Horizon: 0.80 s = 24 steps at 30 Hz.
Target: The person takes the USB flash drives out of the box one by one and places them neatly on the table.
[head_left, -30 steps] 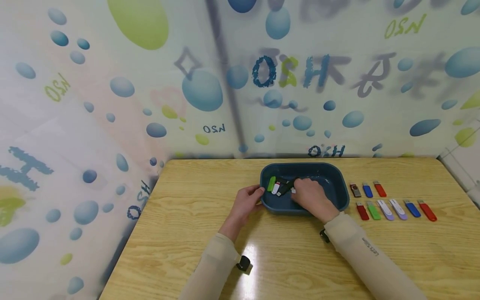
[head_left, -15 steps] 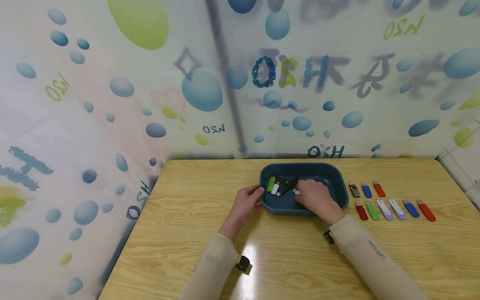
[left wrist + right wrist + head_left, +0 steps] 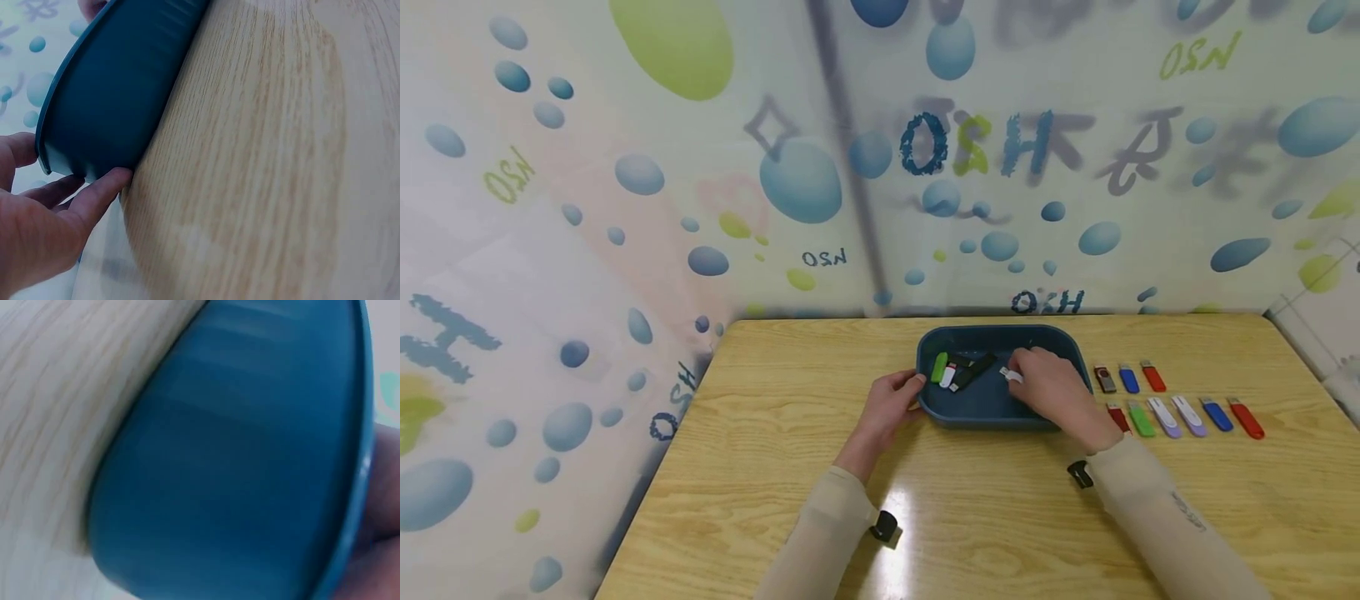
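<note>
A dark blue plastic bin [image 3: 977, 425] stands on the wooden table. My left hand [image 3: 889, 407] grips its left end, and the left wrist view shows the thumb [image 3: 22, 149] at the rim and fingertips [image 3: 119, 178] against the outer wall. Inside the bin my right hand [image 3: 1051, 387] pinches a white USB flash drive [image 3: 1011, 375], metal plug toward the left. In the right wrist view the bin's wall [image 3: 225, 462] hides most of that hand. Left of it in the bin lie a green USB stick [image 3: 939, 367], a white one [image 3: 948, 376] and black ones [image 3: 976, 371].
Right of the bin, USB sticks lie in two rows: a brown-and-silver one [image 3: 1105, 380], a blue one [image 3: 1129, 379] and a red one [image 3: 1153, 377] behind, several others, such as a green one [image 3: 1142, 420], in front. A patterned curtain [image 3: 820, 250] rises behind the table [image 3: 760, 467].
My right hand has drawn the white USB stick to the right, away from the black ones in the bin. My left hand keeps its place at the bin's left end.
</note>
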Each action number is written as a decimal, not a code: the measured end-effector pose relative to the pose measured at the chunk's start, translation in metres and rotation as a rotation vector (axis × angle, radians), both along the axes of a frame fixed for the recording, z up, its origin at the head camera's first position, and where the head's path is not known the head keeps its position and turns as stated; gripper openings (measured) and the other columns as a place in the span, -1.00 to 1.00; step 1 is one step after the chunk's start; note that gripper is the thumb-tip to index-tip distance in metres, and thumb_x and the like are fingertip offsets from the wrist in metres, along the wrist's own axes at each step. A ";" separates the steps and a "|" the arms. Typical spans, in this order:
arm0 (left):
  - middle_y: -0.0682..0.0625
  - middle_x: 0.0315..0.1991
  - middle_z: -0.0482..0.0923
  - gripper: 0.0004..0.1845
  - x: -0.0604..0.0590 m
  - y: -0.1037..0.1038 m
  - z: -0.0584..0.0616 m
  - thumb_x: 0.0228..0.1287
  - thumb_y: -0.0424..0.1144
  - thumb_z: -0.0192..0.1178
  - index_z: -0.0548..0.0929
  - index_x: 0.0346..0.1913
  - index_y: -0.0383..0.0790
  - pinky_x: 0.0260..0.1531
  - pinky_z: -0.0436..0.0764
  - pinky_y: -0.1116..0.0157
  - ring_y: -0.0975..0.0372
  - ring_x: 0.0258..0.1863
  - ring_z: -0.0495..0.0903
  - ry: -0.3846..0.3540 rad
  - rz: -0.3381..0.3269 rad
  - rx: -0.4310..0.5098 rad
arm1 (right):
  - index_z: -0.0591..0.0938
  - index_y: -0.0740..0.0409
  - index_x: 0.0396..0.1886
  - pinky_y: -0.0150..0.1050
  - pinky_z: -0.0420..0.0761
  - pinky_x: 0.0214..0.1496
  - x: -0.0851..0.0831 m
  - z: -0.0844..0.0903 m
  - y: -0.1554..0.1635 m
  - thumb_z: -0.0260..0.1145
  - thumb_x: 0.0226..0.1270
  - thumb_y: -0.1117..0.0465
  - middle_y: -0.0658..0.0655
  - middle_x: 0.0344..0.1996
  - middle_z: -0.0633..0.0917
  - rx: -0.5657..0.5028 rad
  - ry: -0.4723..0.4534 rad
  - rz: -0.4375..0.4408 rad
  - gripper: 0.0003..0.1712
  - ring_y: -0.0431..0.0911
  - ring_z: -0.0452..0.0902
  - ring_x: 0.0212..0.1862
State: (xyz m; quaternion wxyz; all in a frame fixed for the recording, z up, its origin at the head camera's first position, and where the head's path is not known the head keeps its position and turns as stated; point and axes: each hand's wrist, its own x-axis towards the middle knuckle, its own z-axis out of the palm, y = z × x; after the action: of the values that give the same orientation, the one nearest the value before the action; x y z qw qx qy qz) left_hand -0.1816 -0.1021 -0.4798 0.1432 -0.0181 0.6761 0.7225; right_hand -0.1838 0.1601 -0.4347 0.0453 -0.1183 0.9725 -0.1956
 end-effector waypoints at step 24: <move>-0.40 0.31 0.48 -0.49 -0.001 0.000 -0.002 0.60 -0.23 0.09 0.44 0.40 -0.55 0.13 0.68 0.03 -0.12 0.26 0.57 -0.005 0.007 0.010 | 0.64 0.39 0.00 -0.13 0.58 -0.35 0.024 0.026 0.060 0.34 0.46 0.21 0.18 -0.30 0.68 -0.149 0.087 -0.086 -0.69 0.00 0.55 -0.32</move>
State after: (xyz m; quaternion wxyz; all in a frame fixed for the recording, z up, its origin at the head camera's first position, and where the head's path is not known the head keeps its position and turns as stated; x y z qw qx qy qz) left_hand -0.1823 -0.1017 -0.4814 0.1425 -0.0219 0.6720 0.7264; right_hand -0.1598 0.2204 -0.4084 -0.0146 -0.0880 0.9604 -0.2640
